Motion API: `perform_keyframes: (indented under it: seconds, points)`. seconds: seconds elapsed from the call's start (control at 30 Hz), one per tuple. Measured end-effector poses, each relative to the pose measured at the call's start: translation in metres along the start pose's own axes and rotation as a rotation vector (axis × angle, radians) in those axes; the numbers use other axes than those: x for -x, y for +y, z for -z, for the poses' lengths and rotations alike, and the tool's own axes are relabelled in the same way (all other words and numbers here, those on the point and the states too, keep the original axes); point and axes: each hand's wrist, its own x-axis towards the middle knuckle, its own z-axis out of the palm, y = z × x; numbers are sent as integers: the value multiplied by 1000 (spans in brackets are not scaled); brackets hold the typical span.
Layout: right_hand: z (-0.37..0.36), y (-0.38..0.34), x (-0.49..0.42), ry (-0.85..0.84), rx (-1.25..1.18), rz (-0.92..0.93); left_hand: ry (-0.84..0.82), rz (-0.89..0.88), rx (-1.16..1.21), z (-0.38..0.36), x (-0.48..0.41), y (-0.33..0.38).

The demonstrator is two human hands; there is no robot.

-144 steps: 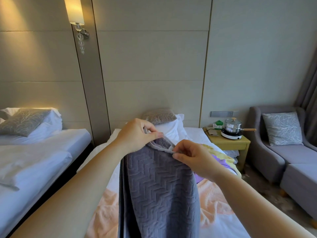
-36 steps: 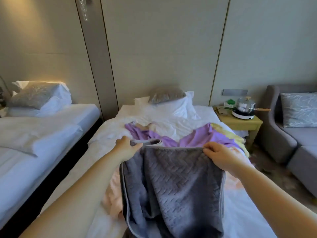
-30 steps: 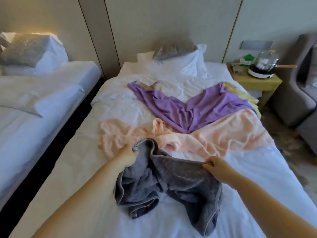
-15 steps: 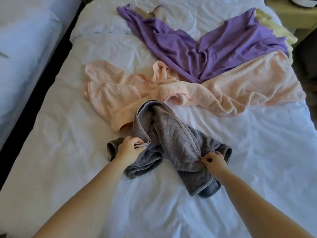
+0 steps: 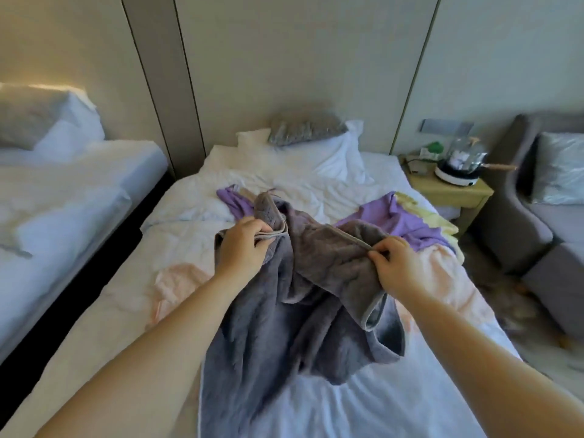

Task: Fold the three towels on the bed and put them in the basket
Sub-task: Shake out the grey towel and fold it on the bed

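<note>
A grey textured towel (image 5: 284,317) hangs bunched in the air over the white bed (image 5: 395,403). My left hand (image 5: 243,251) grips a gathered edge of it at the upper left. At the upper right my right hand (image 5: 395,267) pinches its trimmed border. Behind the grey one, a purple towel (image 5: 401,222) lies spread across the middle of the bed. A peach towel (image 5: 442,279) lies beside it, partly hidden by the grey cloth and my arms. No basket is in view.
Pillows (image 5: 316,147) lie at the head of the bed. A second bed (image 5: 63,197) stands to the left across a dark gap. On the right are a wooden nightstand (image 5: 448,191) with a pot (image 5: 458,165) and a grey sofa (image 5: 537,222).
Half a second ago the grey towel lay crumpled on the bed under my hands. Both hands have lifted it off the mattress, and my view has tilted up.
</note>
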Motion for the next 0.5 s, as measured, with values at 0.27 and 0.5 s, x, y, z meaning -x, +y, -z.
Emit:
perform_keyframes:
  seconds: [0.27, 0.5]
  points:
    - [102, -81, -110, 312, -80, 142, 297, -366, 28, 85, -158, 105]
    - [84, -28, -103, 162, 0, 31, 84, -377, -2, 60, -149, 77]
